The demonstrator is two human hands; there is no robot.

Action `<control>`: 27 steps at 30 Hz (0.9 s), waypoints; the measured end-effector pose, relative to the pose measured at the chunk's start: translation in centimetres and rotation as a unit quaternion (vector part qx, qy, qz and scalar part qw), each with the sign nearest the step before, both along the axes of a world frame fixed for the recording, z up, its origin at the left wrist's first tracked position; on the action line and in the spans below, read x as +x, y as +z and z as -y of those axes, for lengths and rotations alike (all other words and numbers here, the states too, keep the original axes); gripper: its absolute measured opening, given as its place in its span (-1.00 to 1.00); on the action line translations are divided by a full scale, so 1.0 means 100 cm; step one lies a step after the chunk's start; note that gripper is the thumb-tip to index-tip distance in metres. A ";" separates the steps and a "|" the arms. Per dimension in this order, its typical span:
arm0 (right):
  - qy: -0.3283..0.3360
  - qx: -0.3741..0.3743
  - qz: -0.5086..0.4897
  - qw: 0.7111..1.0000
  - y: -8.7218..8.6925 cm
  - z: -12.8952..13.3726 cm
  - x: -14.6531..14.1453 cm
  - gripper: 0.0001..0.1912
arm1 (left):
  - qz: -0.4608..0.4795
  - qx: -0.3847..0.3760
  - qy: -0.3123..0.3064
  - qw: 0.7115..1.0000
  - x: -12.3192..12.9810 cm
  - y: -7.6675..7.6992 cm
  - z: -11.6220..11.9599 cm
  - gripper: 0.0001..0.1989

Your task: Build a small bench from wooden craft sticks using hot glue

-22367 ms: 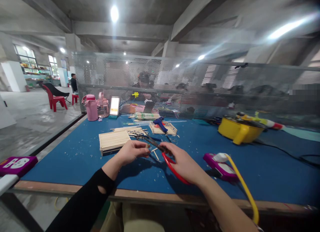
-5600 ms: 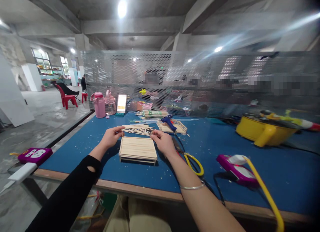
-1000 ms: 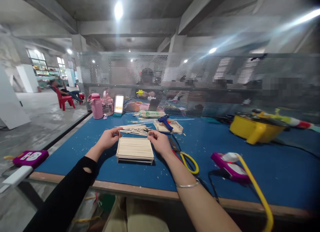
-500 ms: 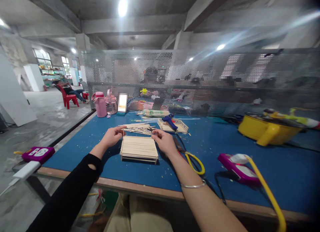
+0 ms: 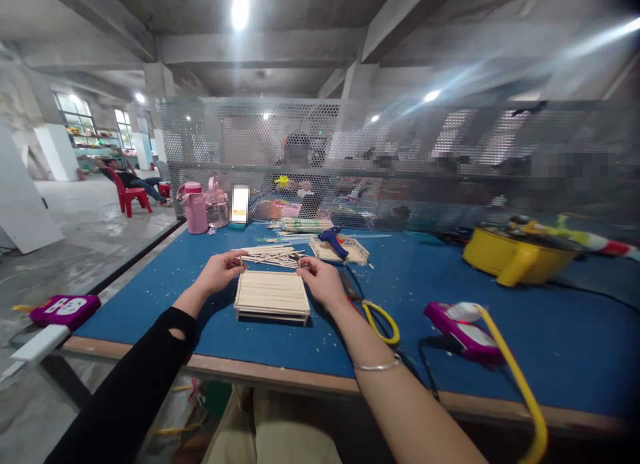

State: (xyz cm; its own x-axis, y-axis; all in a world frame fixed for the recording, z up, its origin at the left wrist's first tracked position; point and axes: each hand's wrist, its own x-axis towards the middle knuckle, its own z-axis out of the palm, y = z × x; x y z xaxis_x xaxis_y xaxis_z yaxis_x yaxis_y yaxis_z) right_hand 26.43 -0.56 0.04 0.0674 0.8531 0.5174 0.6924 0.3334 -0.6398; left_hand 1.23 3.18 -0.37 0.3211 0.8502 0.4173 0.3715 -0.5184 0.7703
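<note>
A small rectangular frame built from pale wooden sticks (image 5: 273, 292), with a slatted top, sits on the blue table in front of me. My left hand (image 5: 218, 275) is at its far left corner, thumb and forefinger closed around a short upright stick there. At the far right corner, my right hand (image 5: 323, 282) pinches the frame's edge; its fingertips partly hide what they grip. Loose wooden sticks (image 5: 270, 254) lie just behind the frame. A blue glue gun (image 5: 334, 243) rests on a second stick frame (image 5: 357, 253) further back.
Yellow-handled scissors (image 5: 383, 322) lie to the right of my right hand. Purple power strips (image 5: 465, 334) with cables stand on both sides. A yellow pot (image 5: 517, 254) is at right; a pink thermos (image 5: 195, 207) and a perforated metal screen (image 5: 240, 137) are behind. People are visible beyond.
The whole view has shifted slightly, so things appear a little further left. Both hands keep their places at the frame's far corners.
</note>
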 end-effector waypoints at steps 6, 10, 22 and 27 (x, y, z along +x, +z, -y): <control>0.000 0.000 -0.001 1.000 0.000 0.001 0.000 -0.81 | -0.013 0.020 0.009 1.000 0.001 -0.001 -0.002 -0.52; 0.002 -0.001 -0.005 1.000 0.000 0.001 -0.001 -0.82 | -0.011 0.019 0.012 1.000 0.001 0.001 0.000 -0.53; 0.007 0.014 0.003 1.000 0.001 0.002 -0.002 -0.61 | 0.004 0.019 0.008 1.000 0.002 0.001 0.001 -0.55; 0.007 0.015 0.010 1.000 0.001 0.003 0.001 -0.64 | 0.005 0.018 0.006 1.000 0.001 0.000 0.002 -0.55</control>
